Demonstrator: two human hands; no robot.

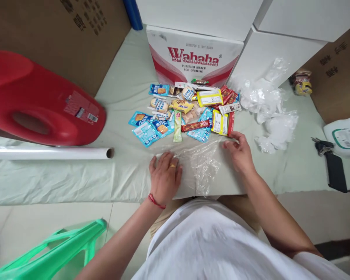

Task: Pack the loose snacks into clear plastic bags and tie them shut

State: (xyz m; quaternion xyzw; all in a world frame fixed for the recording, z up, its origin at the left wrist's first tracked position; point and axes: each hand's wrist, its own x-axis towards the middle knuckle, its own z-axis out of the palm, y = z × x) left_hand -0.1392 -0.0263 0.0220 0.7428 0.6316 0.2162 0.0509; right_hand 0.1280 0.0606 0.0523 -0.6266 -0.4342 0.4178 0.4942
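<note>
A clear plastic bag [205, 167] lies crumpled at the table's front edge. My left hand [165, 173] rests palm down on its left part, fingers stretched out. At the bag's upper right corner, my right hand [239, 153] has its thumb and fingers pinched together on the thin film. Just beyond both hands spreads a pile of small wrapped snacks: blue packets [147, 133], a green stick packet [177, 126], a red bar [195, 125], a yellow packet [181, 105] and yellow-and-white packets [221, 122]. The right fingertips are close to the lower right packets.
Behind the snacks stands a Wahaha carton [194, 56]. Crumpled clear bags [265, 101] lie at right, near keys [322, 144], a black phone-like object [335, 171] and a white jug [345, 134]. At left are a red jug [46, 105], a white roll [49, 153] and a green stool [61, 249].
</note>
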